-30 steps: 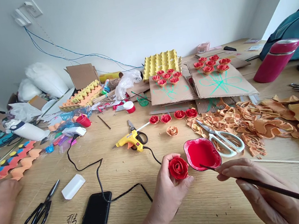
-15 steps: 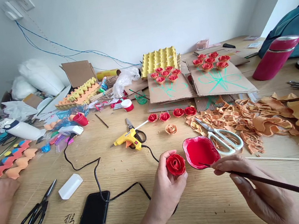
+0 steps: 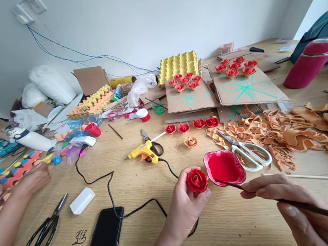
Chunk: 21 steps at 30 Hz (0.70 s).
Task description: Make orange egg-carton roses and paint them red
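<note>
Between the fingers and thumb of my left hand point(image 3: 186, 206) is a red paper rose point(image 3: 197, 181), its petals facing up. My right hand point(image 3: 299, 201) grips a thin dark paintbrush point(image 3: 315, 209), whose tip lies over the near left rim of a small dish of red paint point(image 3: 224, 167). The dish stands on the table just right of the rose. Behind it sit several red roses point(image 3: 198, 123) in a row and one unpainted orange rose point(image 3: 190, 142). White-handled scissors point(image 3: 250, 153) lie beside the dish.
A yellow glue gun point(image 3: 144, 152) with a black cord lies mid-table. At left are black scissors point(image 3: 43, 235), a phone point(image 3: 103, 243) and another person's arms point(image 3: 18, 202). Orange carton scraps point(image 3: 254, 130) cover the right. Cardboard sheets point(image 3: 248, 90) hold more roses; a pink bottle point(image 3: 312, 64) stands behind.
The brush tip has shifted slightly left to the dish's rim, while my right hand has dropped a little. At left, the other person's hands have moved farther into view. My view has turned slightly left.
</note>
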Tool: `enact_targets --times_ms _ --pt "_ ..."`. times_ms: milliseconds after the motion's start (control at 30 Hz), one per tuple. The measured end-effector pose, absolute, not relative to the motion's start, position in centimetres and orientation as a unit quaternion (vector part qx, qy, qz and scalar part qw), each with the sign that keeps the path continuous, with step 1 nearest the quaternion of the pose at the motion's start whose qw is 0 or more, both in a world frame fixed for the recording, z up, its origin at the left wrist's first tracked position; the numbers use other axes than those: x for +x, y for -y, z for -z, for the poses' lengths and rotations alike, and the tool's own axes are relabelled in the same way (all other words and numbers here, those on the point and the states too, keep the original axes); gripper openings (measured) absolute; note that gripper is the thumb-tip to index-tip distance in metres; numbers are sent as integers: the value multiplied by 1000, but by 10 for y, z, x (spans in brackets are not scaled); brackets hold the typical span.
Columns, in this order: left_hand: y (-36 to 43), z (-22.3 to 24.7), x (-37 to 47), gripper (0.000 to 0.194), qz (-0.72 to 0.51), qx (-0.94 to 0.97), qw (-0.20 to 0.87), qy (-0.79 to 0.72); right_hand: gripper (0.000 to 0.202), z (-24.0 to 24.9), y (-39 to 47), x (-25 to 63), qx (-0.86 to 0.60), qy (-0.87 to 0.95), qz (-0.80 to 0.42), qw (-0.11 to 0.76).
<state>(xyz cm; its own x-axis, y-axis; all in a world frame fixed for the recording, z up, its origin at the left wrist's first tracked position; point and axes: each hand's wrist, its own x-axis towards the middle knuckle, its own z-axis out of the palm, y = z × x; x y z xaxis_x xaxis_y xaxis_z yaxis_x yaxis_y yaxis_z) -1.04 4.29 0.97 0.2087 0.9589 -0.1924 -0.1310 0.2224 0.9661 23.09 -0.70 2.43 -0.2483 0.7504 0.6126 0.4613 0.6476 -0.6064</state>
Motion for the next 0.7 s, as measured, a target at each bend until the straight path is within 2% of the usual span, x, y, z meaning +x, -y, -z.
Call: enact_targets --times_ms 167,500,700 --pt "-42 -11 -10 64 -436 404 677 -434 25 -33 6 224 -328 796 -184 475" --pt "-39 -12 -12 66 -419 383 714 -410 24 -25 11 228 -324 811 -240 424" --pt "-40 -11 -12 65 -423 380 715 -407 26 -34 6 224 -318 797 -219 464"
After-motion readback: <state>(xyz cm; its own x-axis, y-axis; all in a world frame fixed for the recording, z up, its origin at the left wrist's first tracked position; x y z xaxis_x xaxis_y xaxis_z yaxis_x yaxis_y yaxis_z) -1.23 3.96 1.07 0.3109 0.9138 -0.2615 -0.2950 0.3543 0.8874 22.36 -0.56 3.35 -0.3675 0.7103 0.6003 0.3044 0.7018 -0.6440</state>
